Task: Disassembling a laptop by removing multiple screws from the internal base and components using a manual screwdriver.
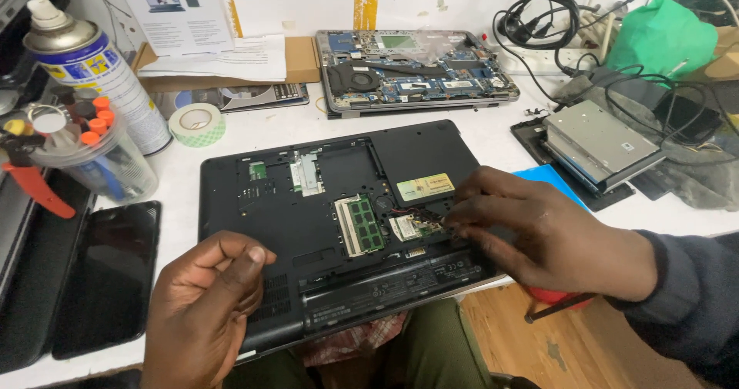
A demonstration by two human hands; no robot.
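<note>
Electronics repair workshop. Opened black laptop (339,220) lies underside up on white bench (493,139). Behind it: second stripped laptop (416,70), tape roll (197,123). Left of it: spray can (96,70), tool cup (104,158). Right: removed drives (600,143), tangled cables (539,20).

You have two opened laptops before you: one black upturned laptop base (339,227) and one grey laptop chassis with bare blue circuit board (416,70); one green memory stick (362,223); one roll of pale tape (197,123); one white spray can (92,66); one silver optical drive (600,143); one black phone (108,273).
</note>
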